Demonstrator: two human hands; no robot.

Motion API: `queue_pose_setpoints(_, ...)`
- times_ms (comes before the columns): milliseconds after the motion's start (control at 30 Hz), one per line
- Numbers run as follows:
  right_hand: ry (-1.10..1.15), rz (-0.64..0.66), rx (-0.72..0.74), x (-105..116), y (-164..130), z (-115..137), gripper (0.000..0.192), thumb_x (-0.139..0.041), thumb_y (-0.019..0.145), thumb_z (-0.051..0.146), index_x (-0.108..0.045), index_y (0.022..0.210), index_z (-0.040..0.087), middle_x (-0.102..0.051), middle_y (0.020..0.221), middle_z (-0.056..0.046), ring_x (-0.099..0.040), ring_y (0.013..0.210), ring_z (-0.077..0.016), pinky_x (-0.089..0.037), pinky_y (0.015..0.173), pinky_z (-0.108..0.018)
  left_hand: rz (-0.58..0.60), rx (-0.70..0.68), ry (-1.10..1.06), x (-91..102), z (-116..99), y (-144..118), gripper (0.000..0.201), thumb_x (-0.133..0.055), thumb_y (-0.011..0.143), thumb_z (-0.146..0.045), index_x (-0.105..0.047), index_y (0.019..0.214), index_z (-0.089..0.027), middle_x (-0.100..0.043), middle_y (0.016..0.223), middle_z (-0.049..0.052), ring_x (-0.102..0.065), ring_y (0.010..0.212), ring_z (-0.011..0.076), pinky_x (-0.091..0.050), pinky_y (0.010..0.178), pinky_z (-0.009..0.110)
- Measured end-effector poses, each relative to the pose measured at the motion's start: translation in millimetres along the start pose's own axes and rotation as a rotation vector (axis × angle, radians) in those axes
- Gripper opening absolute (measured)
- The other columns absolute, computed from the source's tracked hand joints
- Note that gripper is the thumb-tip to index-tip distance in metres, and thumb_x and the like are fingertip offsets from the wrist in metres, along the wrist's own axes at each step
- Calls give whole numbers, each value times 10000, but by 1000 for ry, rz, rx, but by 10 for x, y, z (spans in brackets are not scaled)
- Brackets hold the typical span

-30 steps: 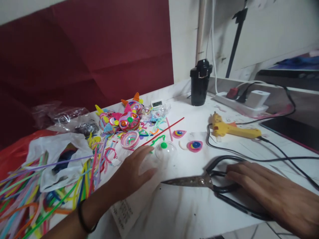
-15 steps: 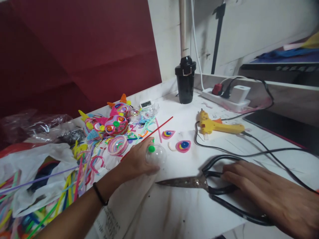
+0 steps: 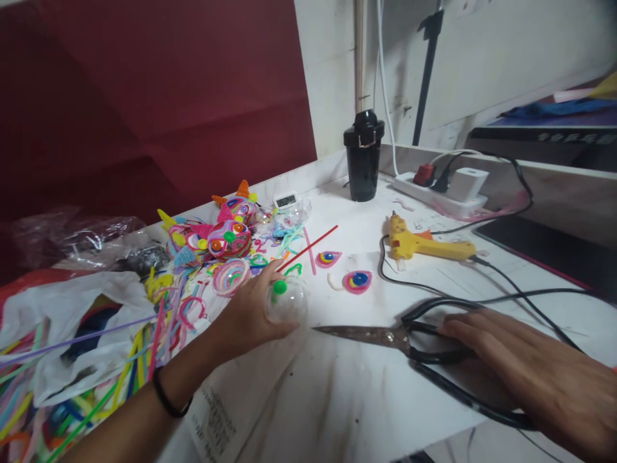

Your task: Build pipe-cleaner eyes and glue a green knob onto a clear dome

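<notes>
My left hand (image 3: 250, 302) is closed around a clear plastic ball (image 3: 293, 302) bearing a green dot (image 3: 279, 287). Behind that hand runs a red pipe cleaner (image 3: 311, 246), partly hidden, and a bent green piece (image 3: 294, 269) lies just past the ball. Black-handled scissors (image 3: 369, 335) lie on the table, tip pointing at the ball. Over their handles rests my right hand (image 3: 525, 366), fingers stretched out and touching a loop; its underside is hidden. Two pink teardrop eye shapes with blue centres, one nearer (image 3: 357, 281) and one farther (image 3: 328, 258), sit beyond the scissors.
A yellow glue gun (image 3: 424, 244) with its cable lies behind my right hand. A power strip (image 3: 443, 195), black cup (image 3: 364, 157) and dark tablet-like slab (image 3: 549, 251) stand farther back. Decorated colourful figures (image 3: 226, 238) and heaped pipe cleaners (image 3: 120, 379) crowd the left.
My left hand has drawn the ball left, away from the scissors and the green piece. The scissors have shifted slightly away from me and right under my right hand.
</notes>
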State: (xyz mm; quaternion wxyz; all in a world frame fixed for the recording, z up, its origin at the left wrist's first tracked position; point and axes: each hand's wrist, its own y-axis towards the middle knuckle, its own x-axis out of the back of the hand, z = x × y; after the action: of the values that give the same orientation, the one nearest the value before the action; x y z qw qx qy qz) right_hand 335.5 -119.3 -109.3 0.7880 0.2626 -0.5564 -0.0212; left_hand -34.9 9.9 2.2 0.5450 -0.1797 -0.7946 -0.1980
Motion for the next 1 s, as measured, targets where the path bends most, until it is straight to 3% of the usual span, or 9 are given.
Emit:
queue_pose_setpoints(67,-27,103,43,-3,14,-18,611,-403,881,293,-277,1470,400,-559,1377,-22,-592,1175,-315,-590,860,-476,-14,-17,-9,12,8,-94,958,-769,661,-407,-245,1439,-208,-607,1253,115,-567,1163,293,-451,977,444)
queue_pose_setpoints(167,-36,142,-2,3,83,4,544,-356,909,270,-328,1445,355,-567,1365,-50,-593,1176,-308,-558,915,-485,-16,-50,-25,-7,1,-248,949,-755,683,-399,-207,1441,-236,-561,1304,113,-531,1210,285,-428,1009,447)
queue_pose_setpoints(300,-40,80,-56,-8,213,84,450,-299,936,238,-446,1354,316,-629,1284,-50,-645,1105,-251,-584,882,-400,7,-42,-15,-84,-78,-438,861,-757,674,-384,-291,1387,-263,-493,1375,114,-483,1251,306,-416,1024,472)
queue_pose_setpoints(533,-149,30,138,86,451,291,441,-393,823,175,-512,1235,275,-698,1098,-58,-692,960,-240,-610,784,-345,78,-36,-60,-276,-215,-596,1018,-802,619,-367,-202,1433,-248,-567,1251,119,-545,1123,314,-459,957,509)
queue_pose_setpoints(733,-213,-7,220,184,588,458,389,-353,808,108,-559,1096,271,-713,955,-74,-701,812,-236,-603,634,-334,64,-90,-39,-353,-236,-599,1027,-826,597,-359,-211,1410,-236,-556,1267,136,-553,1117,323,-442,975,521)
queue_pose_setpoints(833,-308,-24,231,157,540,442,338,-337,847,152,-552,1090,245,-696,977,-118,-682,830,-282,-595,636,-405,37,-127,-23,-364,-209,-614,1057,-842,594,-400,-192,1412,-245,-549,1275,136,-553,1127,318,-450,974,503)
queue_pose_setpoints(900,-338,-45,226,127,474,431,310,-370,878,233,-546,1133,243,-670,1048,-140,-656,900,-325,-582,684,-472,-10,-165,-27,-350,-181,-637,1015,-827,621,-448,-214,1405,-243,-538,1291,135,-547,1139,306,-452,980,482)
queue_pose_setpoints(1000,-229,-67,233,94,388,510,355,-452,891,285,-510,1241,279,-622,1169,-111,-610,1032,-320,-561,788,-474,-115,-276,-17,-296,-143,-680,740,-711,779,-440,-312,1364,-226,-528,1299,126,-508,1190,274,-433,1007,437)
